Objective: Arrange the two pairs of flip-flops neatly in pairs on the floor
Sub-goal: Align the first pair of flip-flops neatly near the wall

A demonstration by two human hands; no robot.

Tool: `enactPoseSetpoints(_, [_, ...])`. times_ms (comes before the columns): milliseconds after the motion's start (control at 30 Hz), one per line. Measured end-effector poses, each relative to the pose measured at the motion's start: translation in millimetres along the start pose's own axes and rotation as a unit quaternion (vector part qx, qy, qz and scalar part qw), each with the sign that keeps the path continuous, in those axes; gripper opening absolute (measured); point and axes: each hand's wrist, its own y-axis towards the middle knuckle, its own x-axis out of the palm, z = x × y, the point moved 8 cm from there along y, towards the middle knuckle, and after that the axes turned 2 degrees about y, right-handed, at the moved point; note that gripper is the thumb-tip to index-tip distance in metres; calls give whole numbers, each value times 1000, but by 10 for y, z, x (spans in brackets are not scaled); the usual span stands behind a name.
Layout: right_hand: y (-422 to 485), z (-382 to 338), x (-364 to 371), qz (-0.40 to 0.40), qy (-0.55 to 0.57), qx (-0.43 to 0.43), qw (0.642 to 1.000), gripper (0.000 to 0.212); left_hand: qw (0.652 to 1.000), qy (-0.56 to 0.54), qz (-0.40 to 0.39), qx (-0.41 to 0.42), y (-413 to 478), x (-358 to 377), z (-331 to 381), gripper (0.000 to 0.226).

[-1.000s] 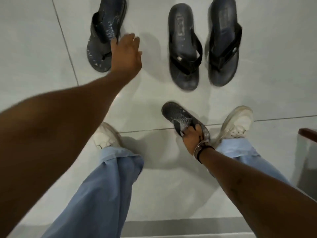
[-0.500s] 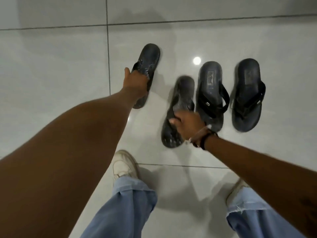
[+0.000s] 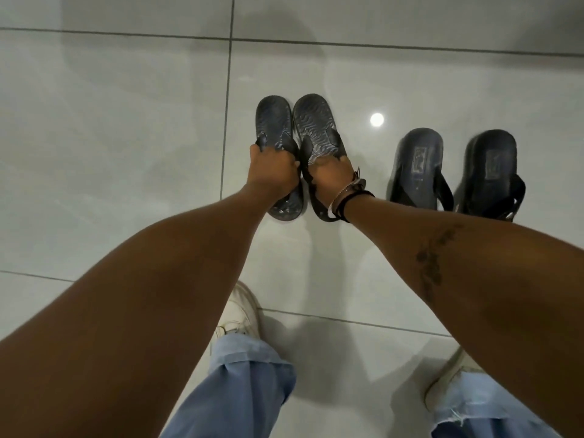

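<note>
Dark wavy-patterned flip-flops (image 3: 311, 124) (side by side)

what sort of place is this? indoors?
Probably indoors, maybe a home entryway. Glossy pale floor tiles with grout lines, a ceiling light's reflection in them, and flip-flops lined up on the floor.

The left hand (image 3: 271, 170) covers the mid-section and strap of the left patterned flip-flop (image 3: 273, 121). The right hand (image 3: 331, 173) covers the near half of the right patterned flip-flop (image 3: 316, 121). The right forearm (image 3: 474, 263) hides the near ends of the plain pair (image 3: 417, 159). The footbed labels (image 3: 420, 154) are illegible. Both forearms are cut off by the frame edges.
</note>
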Motion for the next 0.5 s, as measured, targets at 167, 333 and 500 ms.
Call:
enactPoseSetpoints(167, [-11, 71, -153, 59, 47, -32, 997, 25, 998, -26, 33, -42, 70, -91, 29, 38])
enactPoseSetpoints(333, [-104, 588, -295, 89, 65, 104, 988, 24, 997, 36, -7, -67, 240, -72, 160, 49])
enactPoseSetpoints(500, [-160, 1007, -83, -13, 37, 183, 982, 41, 987, 117, -86, -67, 306, 45, 329, 20])
